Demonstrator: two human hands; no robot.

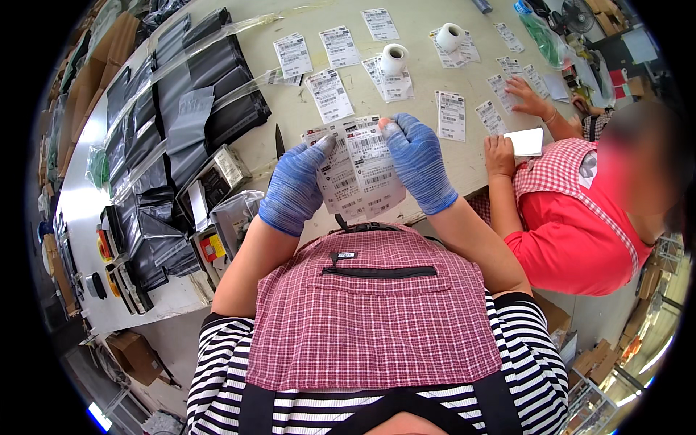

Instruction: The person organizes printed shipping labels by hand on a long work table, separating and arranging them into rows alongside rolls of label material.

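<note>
Both my hands wear blue knit gloves and hold printed white shipping labels over the near edge of the table. My left hand pinches one shipping label by its upper left side. With thumb and fingers closed, my right hand grips a second shipping label at its top right corner. The two labels overlap along their inner edges; whether more sheets lie behind them I cannot tell. Just beyond, several stacks of similar labels lie on the pale table. A roll of white tape stands on one stack.
A second white roll rests on labels farther back. Piles of black plastic mailer bags cover the left side, beside a pair of dark scissors or a knife. At right, a co-worker's hand touches labels; the other is by a white pad.
</note>
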